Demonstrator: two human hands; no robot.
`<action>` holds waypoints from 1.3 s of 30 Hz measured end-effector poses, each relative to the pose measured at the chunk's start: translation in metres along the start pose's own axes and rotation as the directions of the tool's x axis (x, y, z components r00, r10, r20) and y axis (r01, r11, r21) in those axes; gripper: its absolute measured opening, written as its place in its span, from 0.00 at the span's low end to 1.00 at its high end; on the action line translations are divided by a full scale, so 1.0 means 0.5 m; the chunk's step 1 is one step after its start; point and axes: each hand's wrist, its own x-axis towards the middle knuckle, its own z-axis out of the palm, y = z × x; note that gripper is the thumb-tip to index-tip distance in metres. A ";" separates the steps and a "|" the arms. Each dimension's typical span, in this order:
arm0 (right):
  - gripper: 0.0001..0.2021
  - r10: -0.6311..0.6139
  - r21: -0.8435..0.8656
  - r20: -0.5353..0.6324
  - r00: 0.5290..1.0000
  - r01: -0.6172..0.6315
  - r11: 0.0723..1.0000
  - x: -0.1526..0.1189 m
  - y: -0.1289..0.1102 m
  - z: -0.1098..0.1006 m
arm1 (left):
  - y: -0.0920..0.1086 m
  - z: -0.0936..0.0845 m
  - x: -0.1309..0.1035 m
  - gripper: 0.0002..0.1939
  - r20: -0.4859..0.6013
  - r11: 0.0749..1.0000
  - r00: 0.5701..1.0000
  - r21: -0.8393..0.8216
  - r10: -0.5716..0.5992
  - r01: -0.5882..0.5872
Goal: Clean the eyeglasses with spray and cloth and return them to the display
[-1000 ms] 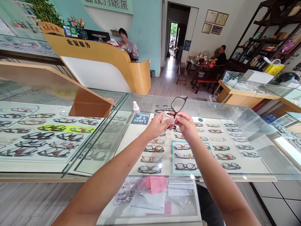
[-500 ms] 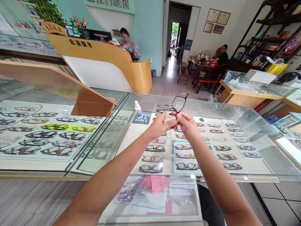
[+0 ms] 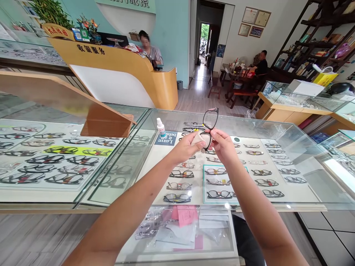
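Above the glass counter, a pair of dark-framed glasses point(image 3: 210, 119) is held with one lens pointing up and the other down between my hands. My left hand point(image 3: 191, 146) pinches a beige cloth point(image 3: 198, 138) against the lower lens, thumb in front. My right hand point(image 3: 222, 145) grips the frame near its middle with thumb and fingers. Part of the lower rim is hidden behind cloth and fingers. To the left stands a small white spray bottle point(image 3: 160, 128) on a dark printed card point(image 3: 168, 139) at the counter's far side.
Rows of glasses lie in the display case point(image 3: 155, 166) below my hands. A wooden stand point(image 3: 107, 123) rests on the left case. Nearer me is a compartment with pink papers point(image 3: 186, 215) and plastic bags. One person sits behind the cashier desk point(image 3: 163, 88), others at a back table.
The glasses have turned slightly, so the upper lens faces me more and more of the lower lens shows. The cloth has shifted on the lower lens. The view has moved a little.
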 end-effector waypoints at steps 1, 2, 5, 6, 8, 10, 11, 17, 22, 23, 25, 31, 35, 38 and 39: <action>0.18 0.005 -0.005 0.016 1.000 -0.005 1.000 0.000 0.002 0.001 | -0.004 0.003 0.001 0.32 -0.003 1.000 1.000 -0.016 -0.004 0.004; 0.18 0.006 -0.014 0.036 0.999 -0.006 1.000 -0.001 0.005 0.002 | -0.008 0.005 0.002 0.33 -0.016 1.000 1.000 -0.025 -0.008 0.008; 0.18 -0.001 -0.047 0.102 0.995 0.006 0.999 -0.003 0.012 0.007 | -0.018 0.012 0.005 0.34 -0.084 0.999 0.996 -0.037 -0.023 0.020; 0.18 -0.003 -0.053 0.115 0.993 0.009 0.999 -0.004 0.013 0.007 | -0.019 0.012 0.005 0.35 -0.102 0.999 0.994 -0.043 -0.030 0.026; 0.18 -0.004 -0.052 0.118 0.993 0.010 0.999 -0.005 0.009 0.008 | -0.019 0.011 0.005 0.36 -0.118 0.998 0.992 -0.046 -0.038 0.033; 0.18 -0.009 -0.038 0.076 0.997 0.012 0.999 -0.005 0.002 0.007 | -0.015 0.007 0.003 0.35 -0.101 1.000 0.994 -0.004 -0.027 0.027; 0.19 -0.006 -0.029 0.048 0.999 0.008 1.000 -0.004 -0.003 0.006 | -0.012 0.005 0.001 0.35 -0.081 0.999 0.996 0.023 -0.022 0.024; 0.21 0.027 -0.008 -0.042 0.999 -0.027 1.000 -0.001 -0.007 0.008 | -0.007 0.006 -0.001 0.32 -0.004 1.000 1.000 0.016 -0.017 0.017; 0.20 0.005 -0.007 0.029 1.000 -0.004 1.000 -0.010 0.009 0.024 | -0.018 0.019 0.002 0.34 -0.099 0.999 0.995 -0.010 -0.033 0.032; 0.19 -0.006 -0.009 0.049 0.999 0.007 1.000 -0.012 0.009 0.026 | -0.020 0.020 0.002 0.34 -0.115 0.999 0.993 -0.010 -0.036 0.035; 0.18 -0.019 -0.016 0.052 0.998 0.020 1.000 -0.012 0.006 0.026 | -0.019 0.017 0.001 0.36 -0.111 0.998 0.992 -0.032 -0.062 0.059; 0.19 0.034 0.047 -0.109 0.993 -0.029 0.998 -0.007 -0.004 0.017 | -0.005 0.006 -0.004 0.33 0.046 0.981 0.985 -0.084 -0.169 0.173; 0.18 0.009 0.011 -0.067 0.998 -0.008 1.000 -0.011 0.006 0.024 | -0.003 0.012 -0.002 0.36 0.012 0.986 0.990 -0.086 -0.140 0.140; 0.17 -0.009 -0.013 -0.015 1.000 0.009 1.000 -0.017 0.012 0.031 | -0.007 0.020 0.001 0.37 -0.065 0.987 0.989 -0.099 -0.132 0.126; 0.17 -0.009 -0.022 -0.004 1.000 0.008 1.000 -0.018 0.012 0.031 | -0.008 0.022 0.001 0.38 -0.071 0.986 0.989 -0.111 -0.132 0.124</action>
